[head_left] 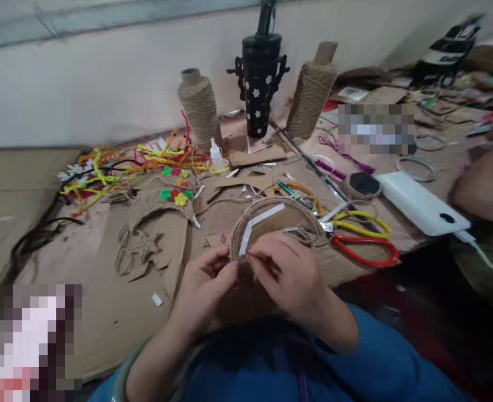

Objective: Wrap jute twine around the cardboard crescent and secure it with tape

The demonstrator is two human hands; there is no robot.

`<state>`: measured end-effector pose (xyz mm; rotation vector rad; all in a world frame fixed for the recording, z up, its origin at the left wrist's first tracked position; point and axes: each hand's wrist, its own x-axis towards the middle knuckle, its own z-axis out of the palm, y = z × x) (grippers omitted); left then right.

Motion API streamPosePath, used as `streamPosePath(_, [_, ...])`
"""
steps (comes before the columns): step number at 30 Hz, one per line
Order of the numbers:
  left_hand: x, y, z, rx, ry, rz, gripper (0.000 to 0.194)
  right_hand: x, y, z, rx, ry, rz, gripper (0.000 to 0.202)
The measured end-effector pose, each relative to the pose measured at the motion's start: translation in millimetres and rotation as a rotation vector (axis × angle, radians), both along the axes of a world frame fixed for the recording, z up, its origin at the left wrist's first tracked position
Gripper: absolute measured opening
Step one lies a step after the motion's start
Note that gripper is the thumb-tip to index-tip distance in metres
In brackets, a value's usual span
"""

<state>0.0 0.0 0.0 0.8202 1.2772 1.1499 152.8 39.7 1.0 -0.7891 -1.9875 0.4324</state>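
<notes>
A ring of several jute cords (234, 230) lies in front of me, with a white strip (254, 221) along its inner left side. My left hand (207, 285) pinches the near left edge of the ring between thumb and fingers. Close beside it, my right hand (290, 271) has thumb and fingers pressed together at the near end of the white strip; whatever is between those fingertips is too small to make out. To the right of the ring lie scissors with yellow and red-orange handles (365, 251).
Two jute spools (200, 109) (312, 97) flank a black flowered vase (257, 89) by the wall. A small white bottle (216, 156) and colourful pipe cleaners (99, 173) lie left. A white power bank (422, 204) and another person's arm (487, 181) are at right.
</notes>
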Motion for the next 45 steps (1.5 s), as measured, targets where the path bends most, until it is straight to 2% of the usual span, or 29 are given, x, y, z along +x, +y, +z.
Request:
streamPosePath(6, [0, -1, -3.9, 0.055, 0.005, 0.006, 0.004, -6, 4, -7.1, 0.010, -0.041, -0.046, 0.011])
streamPosePath(13, [3, 2, -0.1, 0.119, 0.019, 0.046, 0.011, -6, 4, -4.0, -0.053, -0.083, -0.050, 0.009])
streamPosePath(22, [5, 2, 3.4, 0.115, 0.088, 0.102, 0.010, -7, 5, 0.3, -0.126, -0.148, -0.031, 0.007])
streamPosePath(30, [5, 5, 2.8, 0.132, 0.058, 0.118, 0.006, -12, 4, 4.0, -0.099, -0.214, -0.052, 0.012])
streamPosePath(37, [5, 6, 1.3, 0.087, 0.019, 0.113, 0.006, -16, 2, 0.2, -0.047, -0.219, -0.081, 0.013])
streamPosePath(45, [4, 4, -2.1, 0.099, 0.001, 0.121, 0.005, -10, 4, 0.3, -0.110, -0.155, -0.071, 0.014])
